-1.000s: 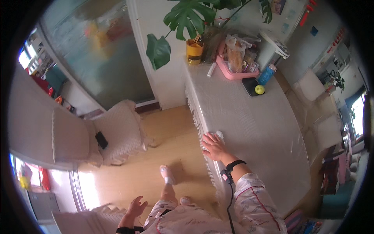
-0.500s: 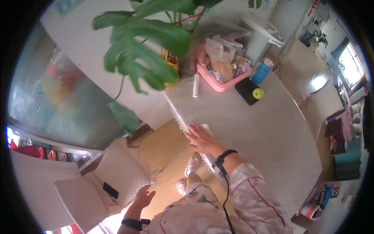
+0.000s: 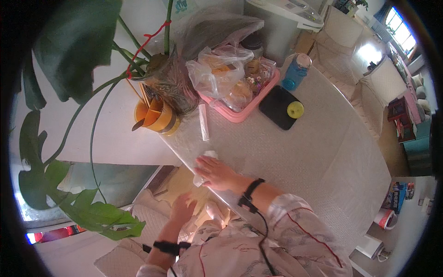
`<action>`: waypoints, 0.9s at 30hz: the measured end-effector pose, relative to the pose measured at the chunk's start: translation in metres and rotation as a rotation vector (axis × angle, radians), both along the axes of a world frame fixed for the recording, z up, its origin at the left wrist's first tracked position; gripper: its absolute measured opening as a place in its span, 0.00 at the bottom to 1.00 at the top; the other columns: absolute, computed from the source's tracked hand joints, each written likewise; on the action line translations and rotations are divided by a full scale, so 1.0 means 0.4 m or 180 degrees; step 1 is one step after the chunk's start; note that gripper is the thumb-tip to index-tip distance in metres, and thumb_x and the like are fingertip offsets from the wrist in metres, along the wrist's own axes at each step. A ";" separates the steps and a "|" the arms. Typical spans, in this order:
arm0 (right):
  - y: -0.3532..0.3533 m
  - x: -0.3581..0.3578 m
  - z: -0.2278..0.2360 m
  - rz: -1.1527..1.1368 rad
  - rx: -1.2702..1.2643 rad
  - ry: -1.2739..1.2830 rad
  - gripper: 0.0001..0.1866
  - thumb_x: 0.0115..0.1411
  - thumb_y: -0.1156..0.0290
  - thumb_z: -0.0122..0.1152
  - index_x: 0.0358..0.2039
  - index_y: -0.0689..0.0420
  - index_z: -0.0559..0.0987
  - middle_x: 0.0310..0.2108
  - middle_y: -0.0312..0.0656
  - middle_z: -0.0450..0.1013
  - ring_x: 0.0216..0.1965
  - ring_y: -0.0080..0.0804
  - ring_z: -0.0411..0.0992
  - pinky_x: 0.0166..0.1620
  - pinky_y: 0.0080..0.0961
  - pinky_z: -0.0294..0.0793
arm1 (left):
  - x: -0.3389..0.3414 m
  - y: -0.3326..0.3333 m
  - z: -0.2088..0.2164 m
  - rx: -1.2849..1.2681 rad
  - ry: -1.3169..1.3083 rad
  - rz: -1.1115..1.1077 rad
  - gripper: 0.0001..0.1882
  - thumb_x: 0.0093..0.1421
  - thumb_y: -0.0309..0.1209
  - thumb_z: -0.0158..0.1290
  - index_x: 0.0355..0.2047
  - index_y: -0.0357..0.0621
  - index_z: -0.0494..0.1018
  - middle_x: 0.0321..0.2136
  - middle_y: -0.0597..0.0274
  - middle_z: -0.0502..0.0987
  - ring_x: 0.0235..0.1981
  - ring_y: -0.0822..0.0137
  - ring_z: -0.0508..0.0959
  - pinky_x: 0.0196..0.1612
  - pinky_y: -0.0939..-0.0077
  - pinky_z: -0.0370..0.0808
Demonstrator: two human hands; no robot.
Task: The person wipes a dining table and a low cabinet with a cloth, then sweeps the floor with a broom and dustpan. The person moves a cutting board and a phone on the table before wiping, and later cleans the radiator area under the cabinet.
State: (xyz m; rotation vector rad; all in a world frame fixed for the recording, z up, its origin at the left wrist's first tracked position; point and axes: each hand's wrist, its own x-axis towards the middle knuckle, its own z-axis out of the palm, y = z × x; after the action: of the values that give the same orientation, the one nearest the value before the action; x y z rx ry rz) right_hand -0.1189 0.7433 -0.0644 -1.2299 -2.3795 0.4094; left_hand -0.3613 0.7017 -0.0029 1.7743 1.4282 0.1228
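At the left edge of the pale table [image 3: 318, 152], my right hand [image 3: 215, 173] lies palm down over a crumpled white tissue [image 3: 210, 153]. Its edges stick out on both sides of the fingers; the rest is hidden under the palm. My left hand [image 3: 183, 208] hangs in the air beyond the table edge, loosely open and empty. A long white strip-like packet [image 3: 203, 122] lies on the table just past my right hand.
A pink basket [image 3: 236, 115] holds plastic bags and small packets. Near it are a black flat object [image 3: 277, 108], a green apple [image 3: 295, 110], a blue bottle [image 3: 295, 74] and a yellow cup [image 3: 157, 117] with sticks. A large-leaved plant [image 3: 76, 41] overhangs the left; a padded chair [image 3: 122, 258] stands below.
My right hand has slid with the tissue along the table edge toward the far end. My left hand has come up closer to the table. The view has shifted, bringing the basket and plant nearer.
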 end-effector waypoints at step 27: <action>-0.549 0.573 -0.040 -0.4171 -0.0056 -0.1117 0.30 0.55 0.61 0.53 0.53 0.68 0.65 0.57 0.59 0.57 0.60 0.56 0.53 0.63 0.46 0.48 | 0.316 0.459 -0.137 0.1749 0.1065 -0.1276 0.22 0.56 0.38 0.53 0.47 0.36 0.70 0.54 0.41 0.61 0.55 0.48 0.63 0.55 0.54 0.60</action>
State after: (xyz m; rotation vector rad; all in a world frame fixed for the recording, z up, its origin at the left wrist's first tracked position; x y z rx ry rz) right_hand 0.1101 0.5236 -0.0805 -2.6128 -1.2692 -0.2344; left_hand -0.2347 0.8854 -0.0579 2.6029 1.3057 0.0028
